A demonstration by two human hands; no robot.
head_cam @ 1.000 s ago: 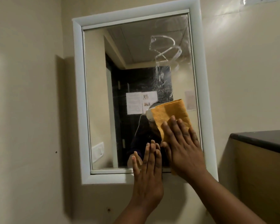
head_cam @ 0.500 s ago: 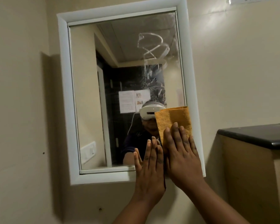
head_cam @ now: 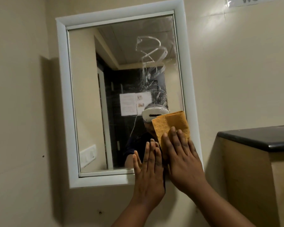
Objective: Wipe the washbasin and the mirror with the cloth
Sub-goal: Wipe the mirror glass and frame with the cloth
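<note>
Mirror (head_cam: pixel 121 95): a tall white-framed glass on a beige wall, its long axis running up and down, slightly tilted in this view.
Smear (head_cam: pixel 152 51): a looping white streak of cleaner on the upper right of the glass, with speckled residue trailing down toward the hands; it lies straight above the cloth, so the coming stroke looks to be upward.
Cloth (head_cam: pixel 172 123): orange, folded, flat against the lower right corner of the glass, just beside the frame.
Right hand (head_cam: pixel 182 159): nearer the smear, fingers straight and spread, palm pressing the cloth to the glass, forearm rising from lower right.
Left hand (head_cam: pixel 148 171): just beside the right, fingers straight, flat on the glass and bottom frame, holding nothing.
Washbasin: not in view.
</note>
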